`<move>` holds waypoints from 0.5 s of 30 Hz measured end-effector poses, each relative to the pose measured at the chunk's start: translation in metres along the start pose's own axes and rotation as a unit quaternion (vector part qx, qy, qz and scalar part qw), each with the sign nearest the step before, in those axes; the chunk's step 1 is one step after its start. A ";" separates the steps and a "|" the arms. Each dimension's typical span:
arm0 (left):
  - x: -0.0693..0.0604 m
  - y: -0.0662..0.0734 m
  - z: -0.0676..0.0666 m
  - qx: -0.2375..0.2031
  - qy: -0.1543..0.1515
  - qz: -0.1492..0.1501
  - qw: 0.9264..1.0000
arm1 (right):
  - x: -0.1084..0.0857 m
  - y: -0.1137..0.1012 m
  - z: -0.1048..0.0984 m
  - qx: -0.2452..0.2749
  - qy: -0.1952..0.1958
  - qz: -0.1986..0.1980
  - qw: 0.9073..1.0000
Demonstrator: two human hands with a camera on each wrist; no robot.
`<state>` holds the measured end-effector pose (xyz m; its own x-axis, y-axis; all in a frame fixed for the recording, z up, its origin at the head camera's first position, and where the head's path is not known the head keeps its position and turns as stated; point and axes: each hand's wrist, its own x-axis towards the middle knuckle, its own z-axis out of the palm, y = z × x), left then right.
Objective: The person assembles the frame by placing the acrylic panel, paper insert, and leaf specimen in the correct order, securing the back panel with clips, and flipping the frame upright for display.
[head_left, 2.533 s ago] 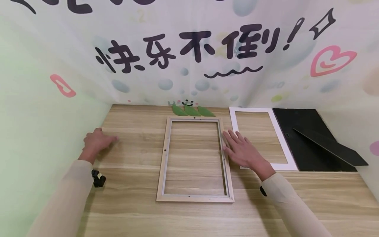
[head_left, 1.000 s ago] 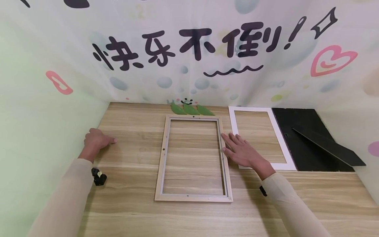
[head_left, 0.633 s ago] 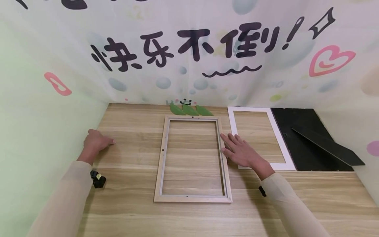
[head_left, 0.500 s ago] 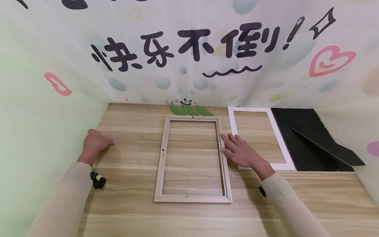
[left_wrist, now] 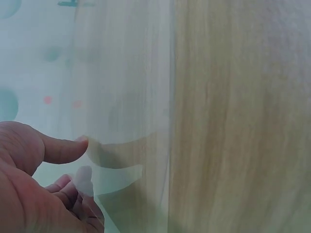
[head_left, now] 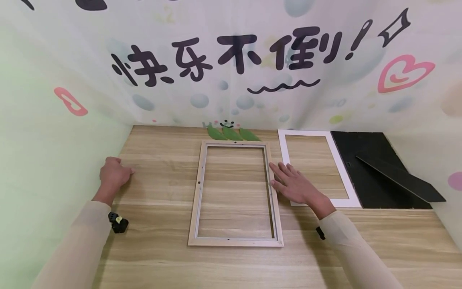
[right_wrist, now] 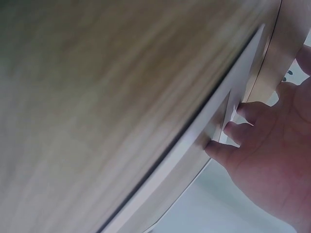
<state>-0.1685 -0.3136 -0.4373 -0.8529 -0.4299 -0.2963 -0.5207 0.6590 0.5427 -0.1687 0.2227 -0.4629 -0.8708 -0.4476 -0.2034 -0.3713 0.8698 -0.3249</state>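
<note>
A wooden picture frame (head_left: 195, 216) lies flat mid-table. My right hand (head_left: 294, 186) lies along its right side, fingers spread and fairly straight, fingertips at the frame's edge; in the right wrist view the fingertips (right_wrist: 218, 150) stand against a pale strip. My left hand (head_left: 114, 174) is at the table's left edge by the wall, fingers curled. The left wrist view shows a clear sheet (left_wrist: 131, 97) with reflections beside that hand. Its thumb (left_wrist: 65, 150) touches the sheet and the curled fingers sit at the sheet's edge, partly hidden.
A white mat board (head_left: 344, 176) lies right of the frame, partly under my right hand. Beyond it is a black backing board (head_left: 364, 148) with its stand (head_left: 404, 178) raised. Printed cloth walls (head_left: 231, 104) border the table (head_left: 231, 267) behind and at both sides.
My left thumb has drawn in toward the fingers, and the left hand and wrist have shifted slightly left. The right hand and the frame look unmoved. The head view has tilted slightly.
</note>
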 end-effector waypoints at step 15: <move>-0.012 0.002 -0.012 0.059 0.012 0.045 0.997 | -0.001 0.001 -0.001 0.002 0.001 -0.003 1.000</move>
<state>-0.1586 -0.3145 -0.4236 -0.8959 -0.3793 -0.2313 -0.4443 0.7629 0.4697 -0.1681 0.2244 -0.4620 -0.8693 -0.4521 -0.1999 -0.3750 0.8666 -0.3293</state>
